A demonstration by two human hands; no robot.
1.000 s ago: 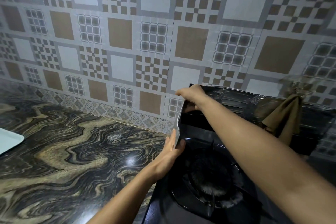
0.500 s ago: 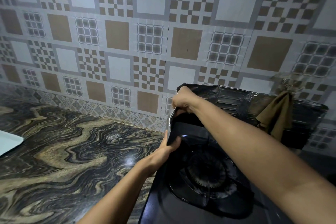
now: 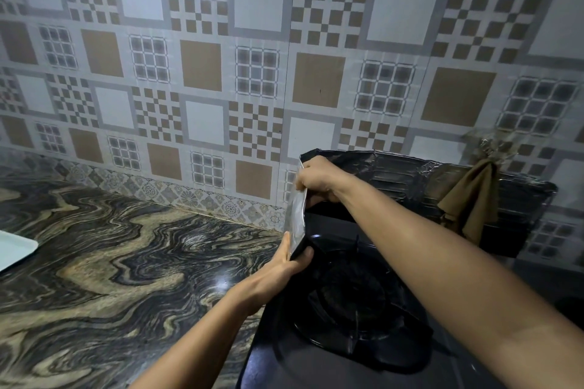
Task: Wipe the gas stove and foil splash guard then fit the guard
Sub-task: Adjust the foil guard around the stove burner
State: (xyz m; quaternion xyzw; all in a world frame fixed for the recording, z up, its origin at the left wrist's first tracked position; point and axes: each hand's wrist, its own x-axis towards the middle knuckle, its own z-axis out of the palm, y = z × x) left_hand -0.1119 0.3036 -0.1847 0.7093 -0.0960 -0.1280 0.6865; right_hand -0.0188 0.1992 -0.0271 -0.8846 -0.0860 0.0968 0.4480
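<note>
both hands are gripping the foil guard's point(image 3: 395, 180) side flap beside the stove point(image 3: 347, 309), left hand point(image 3: 284, 265) low, right hand point(image 3: 316, 180) high; thin foil likely crumples, so edges suit best.

head view, forward and down, close over stove point(image 3: 363, 309), facing tiled wall point(image 3: 252, 57)

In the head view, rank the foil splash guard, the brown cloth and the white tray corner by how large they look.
1. Foil splash guard, largest.
2. Brown cloth.
3. White tray, smallest, but it is cut off at the frame edge, so only its corner counts.
</note>
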